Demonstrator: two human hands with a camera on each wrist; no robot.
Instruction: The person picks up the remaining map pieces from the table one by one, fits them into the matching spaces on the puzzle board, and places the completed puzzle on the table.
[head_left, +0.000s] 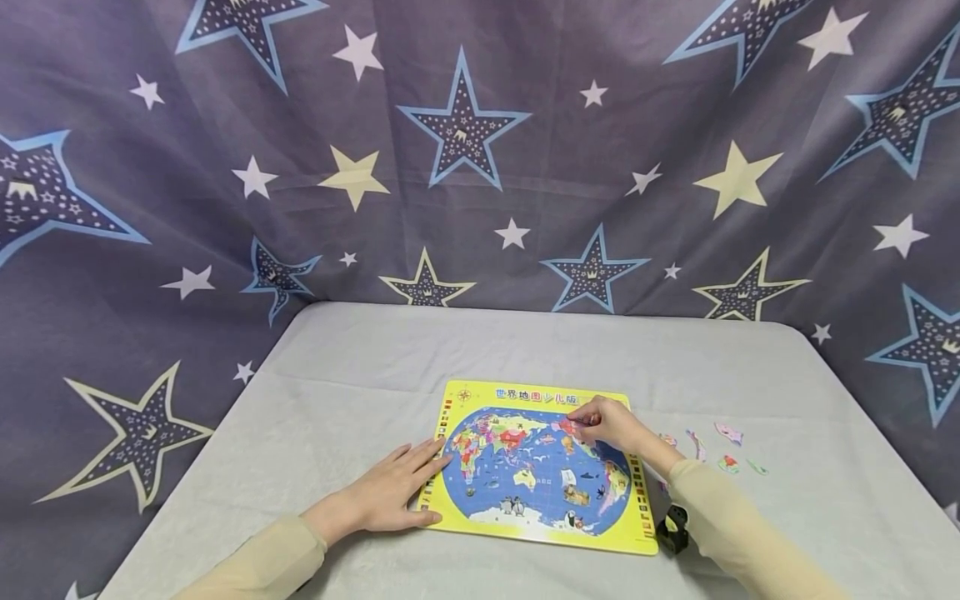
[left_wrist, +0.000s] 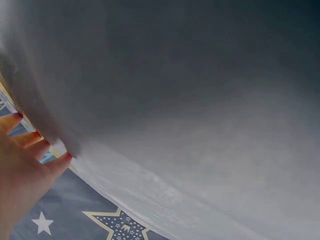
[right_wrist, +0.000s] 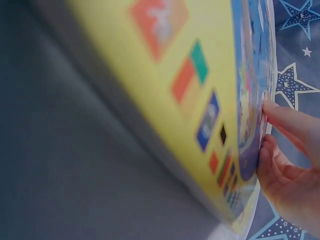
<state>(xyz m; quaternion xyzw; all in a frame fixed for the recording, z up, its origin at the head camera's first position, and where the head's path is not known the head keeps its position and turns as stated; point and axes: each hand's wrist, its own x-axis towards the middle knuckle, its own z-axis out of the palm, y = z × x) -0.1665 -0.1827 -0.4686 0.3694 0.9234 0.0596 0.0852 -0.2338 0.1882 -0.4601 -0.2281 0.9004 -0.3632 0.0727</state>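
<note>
A yellow-bordered world map puzzle board (head_left: pixel 555 540) lies flat on the table. My left hand (head_left: pixel 393 487) rests on its left edge with fingers spread; in the left wrist view the left hand (left_wrist: pixel 25 167) shows at the lower left, fingertips along the board's edge. At the map's upper right, my right hand (head_left: pixel 611 423) pinches a small pink puzzle piece (head_left: pixel 567 427) between thumb and fingers, low over the blue map. The right wrist view shows the right hand (right_wrist: pixel 292 165) from the side, its fingertips right at the map surface. Most of the piece is hidden by the fingers.
Several loose puzzle pieces lie right of the board, among them a pink one (head_left: pixel 729 432), a red and green one (head_left: pixel 728 464) and a thin green one (head_left: pixel 757 467). A black object (head_left: pixel 672 530) shows by the right wrist. A star-patterned curtain (head_left: pixel 480 208) hangs behind the table (head_left: pixel 360 350).
</note>
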